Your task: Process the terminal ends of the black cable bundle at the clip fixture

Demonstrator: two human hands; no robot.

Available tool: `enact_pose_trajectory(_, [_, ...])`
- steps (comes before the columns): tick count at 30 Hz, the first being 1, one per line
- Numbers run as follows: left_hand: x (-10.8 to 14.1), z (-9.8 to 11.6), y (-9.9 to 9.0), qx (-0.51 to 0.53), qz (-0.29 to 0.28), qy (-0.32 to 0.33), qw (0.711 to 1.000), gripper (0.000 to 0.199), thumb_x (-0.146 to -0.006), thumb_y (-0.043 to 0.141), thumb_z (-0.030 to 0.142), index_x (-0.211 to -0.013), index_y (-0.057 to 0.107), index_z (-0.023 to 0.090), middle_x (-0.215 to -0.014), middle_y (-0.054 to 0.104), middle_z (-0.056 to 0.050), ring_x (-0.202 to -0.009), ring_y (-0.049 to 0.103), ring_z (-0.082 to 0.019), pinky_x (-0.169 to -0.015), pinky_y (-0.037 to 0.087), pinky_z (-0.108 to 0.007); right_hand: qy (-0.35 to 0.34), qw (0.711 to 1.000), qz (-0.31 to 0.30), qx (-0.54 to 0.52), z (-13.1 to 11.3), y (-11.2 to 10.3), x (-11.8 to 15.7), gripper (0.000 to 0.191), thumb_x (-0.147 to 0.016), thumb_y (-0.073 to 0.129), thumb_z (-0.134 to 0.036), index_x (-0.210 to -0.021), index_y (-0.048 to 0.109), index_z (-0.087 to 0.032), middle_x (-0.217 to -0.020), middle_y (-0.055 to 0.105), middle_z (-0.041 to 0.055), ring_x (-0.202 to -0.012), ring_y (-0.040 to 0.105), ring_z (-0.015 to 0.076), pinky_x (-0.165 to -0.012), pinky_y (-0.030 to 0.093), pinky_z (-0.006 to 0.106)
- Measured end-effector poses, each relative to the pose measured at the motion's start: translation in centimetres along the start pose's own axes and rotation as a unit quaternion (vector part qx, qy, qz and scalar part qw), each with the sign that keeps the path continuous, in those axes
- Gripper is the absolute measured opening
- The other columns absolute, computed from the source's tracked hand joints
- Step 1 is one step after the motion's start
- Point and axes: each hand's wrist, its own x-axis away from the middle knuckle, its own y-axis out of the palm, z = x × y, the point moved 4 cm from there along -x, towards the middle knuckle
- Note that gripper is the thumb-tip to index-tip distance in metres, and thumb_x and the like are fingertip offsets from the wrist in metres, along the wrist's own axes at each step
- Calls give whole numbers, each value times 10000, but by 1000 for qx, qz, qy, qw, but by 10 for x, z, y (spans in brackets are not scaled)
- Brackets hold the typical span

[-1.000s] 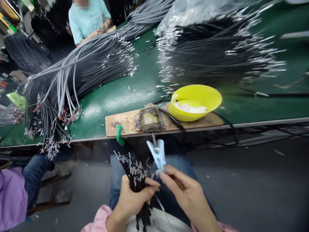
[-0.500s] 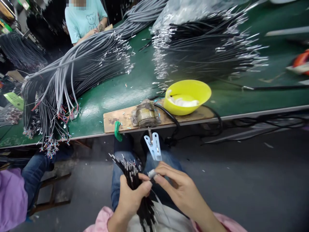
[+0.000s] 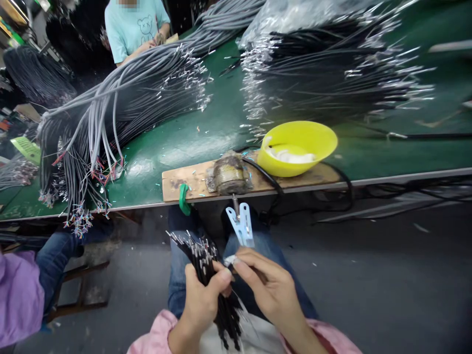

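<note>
My left hand (image 3: 202, 290) is closed around a bundle of black cables (image 3: 201, 263) with bare, silvery ends pointing up and away. My right hand (image 3: 267, 282) pinches a small white piece (image 3: 230, 260) at the tip of one cable beside the left thumb; what exactly it is stays too small to tell. Just beyond the right fingers, a light blue clothespin-like clip (image 3: 241, 226) sits on the shaft of a small motor (image 3: 230, 174). That motor is fixed to a wooden board (image 3: 173, 184) at the table edge.
A yellow bowl (image 3: 300, 147) with white stuff inside stands on the board, near a green clamp (image 3: 184, 199). Grey cables (image 3: 106, 98) and black cables (image 3: 324, 73) lie heaped on the green table (image 3: 155, 152). A co-worker (image 3: 136, 29) sits opposite; another person's purple sleeve (image 3: 20, 295) shows at left.
The whole view has shifted slightly, so the table things appear further right. Both hands stay close together, still on the bundle and the white piece; the right wrist has turned a little.
</note>
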Motion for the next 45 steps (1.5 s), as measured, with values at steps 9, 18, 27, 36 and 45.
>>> enact_pose_trajectory(9, [-3, 1, 3, 38, -21, -6, 999, 482, -547, 744, 543, -503, 447, 167, -401, 392, 71, -372, 357, -54, -396, 326, -201, 76, 995, 5, -65, 13, 2, 2, 342, -839, 547, -360, -542, 593, -195, -505, 563, 3, -466, 549, 145, -442, 443, 230])
enact_pose_trajectory(18, [4, 6, 3, -69, 64, 4, 996, 365, -599, 726, 442, -583, 479, 174, -515, 469, 49, -450, 437, -84, -443, 402, -228, -66, 988, 96, 105, -8, 0, 4, 300, -784, 538, -62, -526, 485, -205, -435, 486, -43, -410, 417, 101, -431, 373, 212])
enact_pose_trajectory(27, [-6, -10, 9, 80, 5, -36, 996, 471, -551, 751, 486, -497, 397, 180, -439, 380, 78, -389, 357, -47, -406, 333, -202, -5, 999, 38, 26, 1, -1, 0, 287, -845, 515, -191, -563, 569, -199, -480, 558, -3, -438, 526, 134, -422, 432, 229])
enact_pose_trajectory(36, [-6, -2, 5, 62, 28, -28, 997, 491, -514, 768, 527, -491, 442, 161, -394, 397, 72, -361, 355, -41, -381, 321, -190, 185, 970, -9, -161, 21, 10, 9, 348, -791, 576, -507, -638, 586, -195, -498, 563, -17, -396, 550, 134, -370, 471, 221])
enact_pose_trajectory(45, [0, 4, 3, -42, 109, -11, 993, 455, -531, 740, 525, -568, 433, 191, -450, 459, 77, -397, 425, -68, -400, 375, -215, -49, 985, 97, 136, -1, 5, 9, 258, -818, 529, -110, -583, 507, -214, -478, 497, -37, -412, 438, 113, -412, 368, 231])
